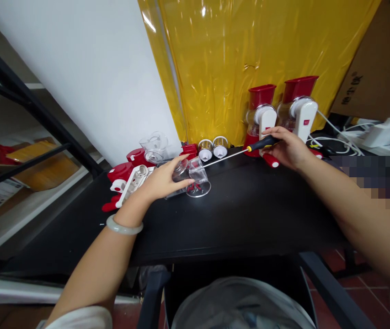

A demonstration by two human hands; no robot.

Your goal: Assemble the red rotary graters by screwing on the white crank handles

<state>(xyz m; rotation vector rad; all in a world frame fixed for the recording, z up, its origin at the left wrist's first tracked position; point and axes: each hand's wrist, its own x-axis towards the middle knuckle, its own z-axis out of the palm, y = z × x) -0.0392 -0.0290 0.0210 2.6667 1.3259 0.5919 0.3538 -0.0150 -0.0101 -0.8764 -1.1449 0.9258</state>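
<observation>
My left hand [162, 180] is wrapped round a clear plastic grater housing [198, 176] that lies on its side on the black table. In my right hand [289, 148] is a screwdriver [261, 143] with a black and yellow handle. Its long metal shaft slants down to the left, and the tip reaches the clear housing; whether it touches a screw is too small to tell. Left of my left hand lie a white crank arm [131, 185] with a red handle and some red base parts [121, 171]. Another clear housing [155, 146] sits behind them.
Two drum grater blades [212, 148] stand at the table's back edge beside a small red part [189, 150]. Two assembled red and white rotary graters [262, 114] stand at back right. White cables [340, 141] and a cardboard box [369, 68] are farther right. Yellow sheeting [249, 59] hangs behind.
</observation>
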